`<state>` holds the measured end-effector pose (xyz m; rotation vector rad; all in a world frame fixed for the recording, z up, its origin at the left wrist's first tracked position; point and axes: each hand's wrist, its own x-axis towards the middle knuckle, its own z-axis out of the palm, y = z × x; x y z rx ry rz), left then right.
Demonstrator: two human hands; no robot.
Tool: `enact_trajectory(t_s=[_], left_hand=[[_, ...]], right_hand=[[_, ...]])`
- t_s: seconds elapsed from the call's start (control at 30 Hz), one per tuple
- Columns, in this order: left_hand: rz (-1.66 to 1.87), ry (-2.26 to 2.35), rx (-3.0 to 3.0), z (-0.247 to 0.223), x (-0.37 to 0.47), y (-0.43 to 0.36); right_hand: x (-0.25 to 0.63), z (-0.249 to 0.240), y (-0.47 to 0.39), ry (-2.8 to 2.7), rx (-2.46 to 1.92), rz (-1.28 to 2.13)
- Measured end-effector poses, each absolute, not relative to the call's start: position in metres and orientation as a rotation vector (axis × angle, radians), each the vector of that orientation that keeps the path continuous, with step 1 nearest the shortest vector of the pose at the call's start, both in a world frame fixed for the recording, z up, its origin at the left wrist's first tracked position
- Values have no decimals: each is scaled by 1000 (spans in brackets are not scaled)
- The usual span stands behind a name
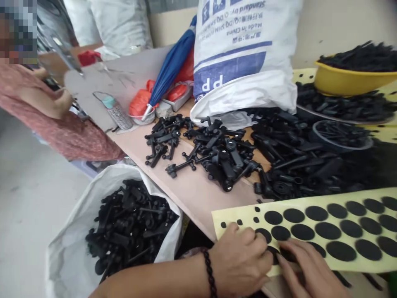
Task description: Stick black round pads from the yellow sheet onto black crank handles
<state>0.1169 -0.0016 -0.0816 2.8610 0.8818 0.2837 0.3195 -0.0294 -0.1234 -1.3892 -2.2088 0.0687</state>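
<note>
A pale yellow backing sheet (pixel 297 200) with rows of black round stickers (pixel 341 251) lies on the table at the lower right. My left hand (pixel 240 260), with a braided black band at its wrist, is closed over the sheet's left end. Its fingers are curled, and whatever is between them is hidden. Close beside it, my right hand (pixel 313 271) bends over the bottom row, thumb and forefinger pinched at the edge of one black round sticker. Beyond the sheet lies a heap of black jointed plastic parts (pixel 223 153).
A white sack (pixel 74 231) of black parts stands left of the table edge. Behind are a printed white sack (pixel 245 54), a folded blue umbrella (pixel 173 62), a patterned bottle (pixel 117 112) and a yellow basin (pixel 356 80) of black pieces. Another person (pixel 46 107) is at far left.
</note>
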Motion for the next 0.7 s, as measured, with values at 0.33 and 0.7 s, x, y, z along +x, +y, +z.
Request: enact_trajectory(t_s=[0.33, 0.7], left_hand=[[110, 922, 2807, -81, 125, 10], [169, 920, 2863, -89, 125, 8]], right_hand=[[300, -97, -18, -2140, -1665, 206], [302, -88, -18, -1954, -1609, 661]])
